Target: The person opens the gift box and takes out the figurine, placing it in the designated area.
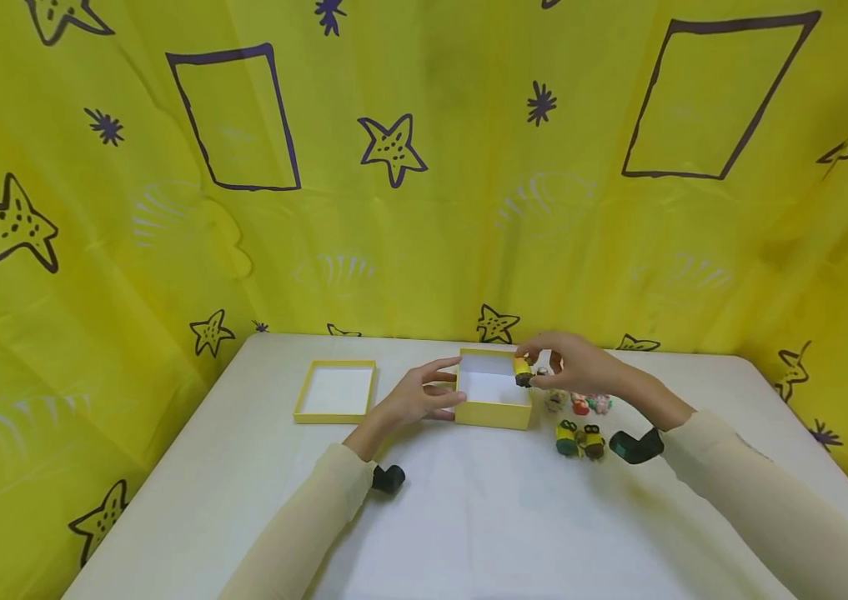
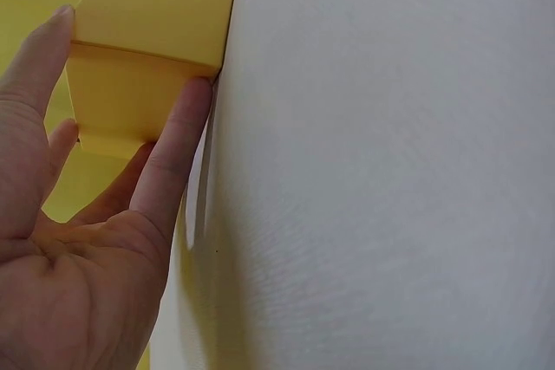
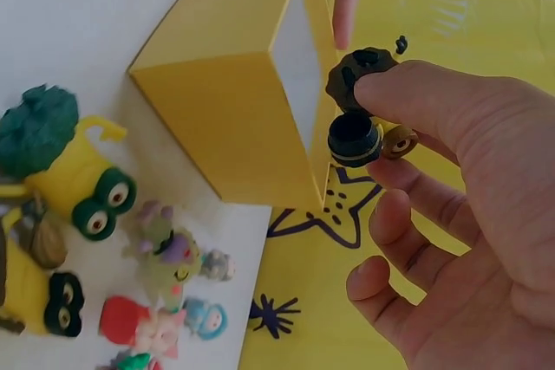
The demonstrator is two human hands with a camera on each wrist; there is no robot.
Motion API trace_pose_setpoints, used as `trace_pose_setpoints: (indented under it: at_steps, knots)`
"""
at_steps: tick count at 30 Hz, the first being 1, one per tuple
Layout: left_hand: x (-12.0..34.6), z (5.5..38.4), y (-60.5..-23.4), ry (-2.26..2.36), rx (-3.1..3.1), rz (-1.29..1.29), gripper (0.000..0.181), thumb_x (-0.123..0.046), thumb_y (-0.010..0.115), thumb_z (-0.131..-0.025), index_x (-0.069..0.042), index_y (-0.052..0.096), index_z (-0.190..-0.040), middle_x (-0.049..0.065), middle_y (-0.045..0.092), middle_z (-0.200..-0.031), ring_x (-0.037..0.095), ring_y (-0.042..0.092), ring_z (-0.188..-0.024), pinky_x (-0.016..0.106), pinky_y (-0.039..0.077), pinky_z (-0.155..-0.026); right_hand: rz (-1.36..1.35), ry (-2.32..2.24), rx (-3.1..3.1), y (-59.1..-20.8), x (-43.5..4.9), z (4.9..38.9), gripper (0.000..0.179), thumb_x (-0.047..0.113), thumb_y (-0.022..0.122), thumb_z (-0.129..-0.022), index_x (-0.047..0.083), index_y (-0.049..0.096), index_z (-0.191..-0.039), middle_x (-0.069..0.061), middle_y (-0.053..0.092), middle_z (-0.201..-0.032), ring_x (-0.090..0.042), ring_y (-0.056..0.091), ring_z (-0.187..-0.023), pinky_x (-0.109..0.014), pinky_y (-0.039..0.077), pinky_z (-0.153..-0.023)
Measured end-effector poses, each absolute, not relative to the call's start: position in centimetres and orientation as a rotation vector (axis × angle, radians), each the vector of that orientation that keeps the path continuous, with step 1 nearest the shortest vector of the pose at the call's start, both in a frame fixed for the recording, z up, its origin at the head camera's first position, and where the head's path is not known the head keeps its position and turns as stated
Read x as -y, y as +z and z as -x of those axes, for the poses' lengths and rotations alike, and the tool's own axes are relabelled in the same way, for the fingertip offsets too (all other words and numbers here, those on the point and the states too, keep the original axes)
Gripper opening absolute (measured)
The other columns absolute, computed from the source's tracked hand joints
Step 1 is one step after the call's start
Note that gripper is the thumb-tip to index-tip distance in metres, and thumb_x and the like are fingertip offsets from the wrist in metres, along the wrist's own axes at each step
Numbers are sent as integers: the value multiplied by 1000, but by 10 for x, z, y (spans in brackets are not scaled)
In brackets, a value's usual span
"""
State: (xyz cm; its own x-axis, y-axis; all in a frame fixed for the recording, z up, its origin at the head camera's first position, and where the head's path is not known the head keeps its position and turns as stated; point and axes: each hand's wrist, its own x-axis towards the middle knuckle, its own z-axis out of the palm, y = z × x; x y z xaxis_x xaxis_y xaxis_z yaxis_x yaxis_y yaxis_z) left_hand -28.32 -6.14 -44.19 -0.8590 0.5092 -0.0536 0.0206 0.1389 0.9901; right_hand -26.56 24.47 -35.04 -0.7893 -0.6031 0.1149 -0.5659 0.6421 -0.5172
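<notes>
An uncovered yellow box (image 1: pixel 494 416) with a white inside stands on the table. My left hand (image 1: pixel 412 396) is at its left side; in the left wrist view, mostly straight fingers touch the yellow wall (image 2: pixel 130 97). Over the box's right rim, my right hand (image 1: pixel 577 362) pinches a small yellow toy figure (image 1: pixel 522 371) between thumb and fingers. The right wrist view shows this figure's dark lower part and goggle (image 3: pixel 355 138). Two yellow goggled toy figures, one with a green part (image 1: pixel 566 438) and one with a brown part (image 1: pixel 592 442), lie right of the box.
A shallow yellow-rimmed lid (image 1: pixel 335 392), white inside, lies left of the box. Several smaller figurines, among them a red one (image 1: pixel 579 405) and a pink one (image 1: pixel 602 403), are near the right forearm. A yellow curtain (image 1: pixel 424 225) hangs behind the white table (image 1: pixel 461 525).
</notes>
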Motion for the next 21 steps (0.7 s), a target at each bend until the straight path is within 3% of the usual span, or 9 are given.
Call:
trace_pose_setpoints:
  at_steps: [11,21]
  knots:
    - [61,285,-442,1765,-2053,-527,74,-14,76,-95,-19,40,-159,21,47,-151,30,63,-121,40,63,-84,881,-837,-2832,-353,-283,244,39,15,79,-91,12,68,-128,-3,65,-108,-17,53,-73,-27,48,-55]
    - [62,286,-445,1768,-2047,-514,76,-14,77,-94,-19,40,-159,20,48,-151,30,63,-120,40,63,-84,844,-807,-2860,-362,-316,228,43,22,82,-90,10,67,-129,0,65,-106,-10,51,-70,-25,45,-55]
